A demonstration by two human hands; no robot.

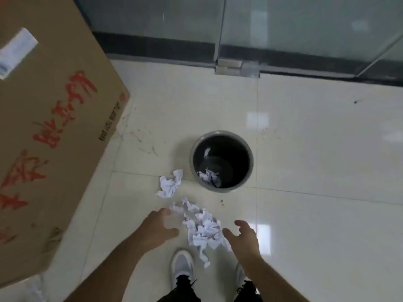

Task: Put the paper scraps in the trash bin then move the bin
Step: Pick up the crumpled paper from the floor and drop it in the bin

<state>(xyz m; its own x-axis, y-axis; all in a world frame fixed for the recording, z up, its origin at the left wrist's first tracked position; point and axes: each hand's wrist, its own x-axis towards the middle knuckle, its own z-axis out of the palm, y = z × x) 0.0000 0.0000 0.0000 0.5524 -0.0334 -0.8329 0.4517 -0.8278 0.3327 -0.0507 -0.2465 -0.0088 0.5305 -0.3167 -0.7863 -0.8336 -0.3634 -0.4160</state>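
The tiled floor (305, 149) lies open to the right of the bin (221, 161) and behind it as far as the glass wall (283, 25), whose dark base strip runs across the top of the view; a metal hinge plate (237, 68) sits at the foot of the glass. On the left a large cardboard box (50, 118) with red printing closes off that side, its lower corner reaching toward the person's left forearm, with only a narrow strip of floor between box and scraps. The bin stands apart from both box and glass, upright, round, with a grey rim and a black inside, and a crumpled scrap (210, 177) lies in its near side. Just left of the bin, on the floor and not touching it, sits a small wad (170, 186) of white paper. Nearer the person a larger pile (202, 229) of crumpled white scraps stretches from below the wad down toward the shoes (182, 267). The left hand (156, 227) is on the pile's left, fingers spread and curved, its fingertips at the pile's upper edge; whether they touch the paper cannot be told. The right hand (244, 236) is on the pile's right, also spread and empty, thumb close beside the paper. The pile lies between the two hands, white with grey creases, one strip trailing down between the shoes.
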